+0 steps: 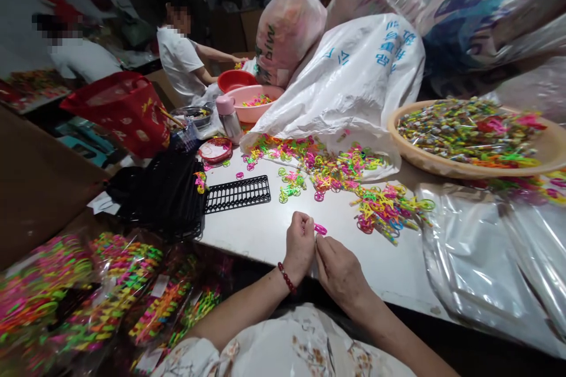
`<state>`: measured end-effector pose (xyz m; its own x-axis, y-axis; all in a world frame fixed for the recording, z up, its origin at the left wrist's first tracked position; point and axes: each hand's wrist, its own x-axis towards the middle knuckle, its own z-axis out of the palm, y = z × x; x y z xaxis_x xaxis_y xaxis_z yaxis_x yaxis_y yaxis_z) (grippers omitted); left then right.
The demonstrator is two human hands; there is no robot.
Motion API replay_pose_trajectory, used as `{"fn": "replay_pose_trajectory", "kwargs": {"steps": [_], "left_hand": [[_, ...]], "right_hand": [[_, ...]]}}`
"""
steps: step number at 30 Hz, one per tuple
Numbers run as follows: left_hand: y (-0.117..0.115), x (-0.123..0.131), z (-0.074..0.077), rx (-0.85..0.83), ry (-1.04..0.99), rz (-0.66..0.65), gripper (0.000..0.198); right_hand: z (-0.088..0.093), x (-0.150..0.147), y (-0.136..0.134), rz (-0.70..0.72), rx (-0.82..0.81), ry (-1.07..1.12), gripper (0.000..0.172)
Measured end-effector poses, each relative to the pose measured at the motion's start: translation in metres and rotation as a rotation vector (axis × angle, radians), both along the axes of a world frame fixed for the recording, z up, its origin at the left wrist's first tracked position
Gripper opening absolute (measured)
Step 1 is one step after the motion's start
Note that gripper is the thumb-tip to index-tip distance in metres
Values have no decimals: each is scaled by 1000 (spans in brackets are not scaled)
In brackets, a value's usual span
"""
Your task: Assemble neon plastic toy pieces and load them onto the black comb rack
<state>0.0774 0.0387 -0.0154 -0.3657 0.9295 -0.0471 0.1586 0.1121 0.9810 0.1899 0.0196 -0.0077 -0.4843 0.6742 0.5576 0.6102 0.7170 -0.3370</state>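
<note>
My left hand [299,242], with a red bead bracelet at the wrist, is closed near the front edge of the white table. Close beside it, the fingers of my right hand [338,265] are pinched together. A small pink plastic ring-shaped piece [320,228] pokes out between the two hands; its remaining part is hidden by my fingers. Ahead of them a loose pile of bright plastic pieces [333,174] spills from a white sack [345,79]. A bundle of similar colourful pieces [389,209] lies to the right. Left of my hands is a black slotted rack [237,194].
Black racks [163,194] are stacked at left, above bagged colourful pieces [110,288]. A tan basin [481,171] of small wrapped items and clear plastic bags [477,247] are at right. A pink flask [228,116] stands farther back. Two people in white shirts sit beyond a red bag [119,106].
</note>
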Motion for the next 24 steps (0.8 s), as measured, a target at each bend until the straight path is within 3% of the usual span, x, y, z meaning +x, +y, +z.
{"fn": "replay_pose_trajectory", "kwargs": {"steps": [3, 6, 10, 13, 15, 18, 21, 24], "left_hand": [[5, 1, -1, -65, 11, -106, 16], [21, -8, 5, -36, 125, -176, 22], [57, -39, 17, 109, 639, -147, 12], [82, -61, 20, -39, 972, -170, 20], [92, -67, 19, -135, 1029, -196, 14], [95, -70, 14, -137, 989, -188, 11], [89, -71, 8, -93, 776, -114, 14], [78, -74, 6, -80, 247, -40, 21]], "right_hand": [[-2, 8, 3, -25, -31, 8, 24], [1, 35, 13, -99, -77, 96, 17], [17, 82, 38, -357, 75, -5, 20], [30, 93, 61, -453, 153, -132, 24], [35, 82, 79, -409, 110, -194, 22], [35, 52, 105, -316, -11, -363, 19], [24, 28, 127, -275, -105, -502, 18], [7, 22, 143, -358, -114, -506, 21]]}}
